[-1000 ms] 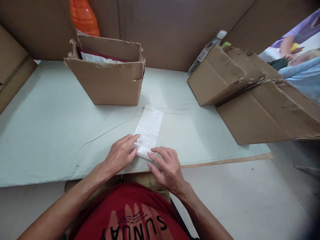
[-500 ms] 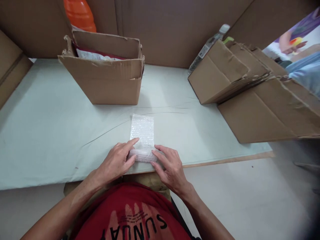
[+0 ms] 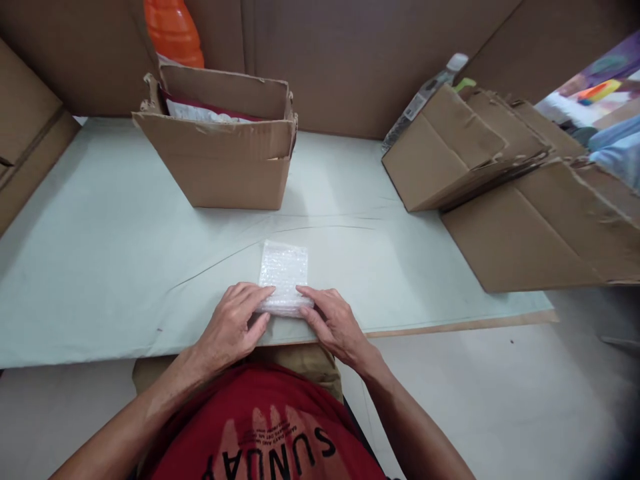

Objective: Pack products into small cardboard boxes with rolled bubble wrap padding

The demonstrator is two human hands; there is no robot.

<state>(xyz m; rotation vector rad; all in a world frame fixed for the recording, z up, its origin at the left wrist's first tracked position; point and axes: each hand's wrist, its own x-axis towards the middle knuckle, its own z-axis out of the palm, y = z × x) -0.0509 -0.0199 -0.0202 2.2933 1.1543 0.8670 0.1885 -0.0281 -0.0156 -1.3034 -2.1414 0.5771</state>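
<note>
A clear bubble wrap sheet (image 3: 284, 265) lies on the table close to its front edge, its near end folded over into a thick, flattened band. My left hand (image 3: 235, 320) grips the left end of the fold, thumb on the near side and index finger on top. At the right end, my right hand (image 3: 333, 325) pinches the fold in the same way, fingertips resting on the wrap. The far part of the sheet lies flat beyond my fingers. Whether anything is inside the fold cannot be made out.
A cardboard box (image 3: 240, 167) with a red-edged packet inside stands beyond the wrap, an orange bottle (image 3: 175, 33) behind it. At right are more cardboard boxes (image 3: 530, 227) and a clear plastic bottle (image 3: 425, 97). Cardboard panels (image 3: 340, 67) wall the back. A pale cloth (image 3: 100, 267) covers the table.
The near end of the bubble wrap has been folded further away from me and looks flatter, so less flat sheet shows. My right fingers have moved onto its top. The view has shifted slightly.
</note>
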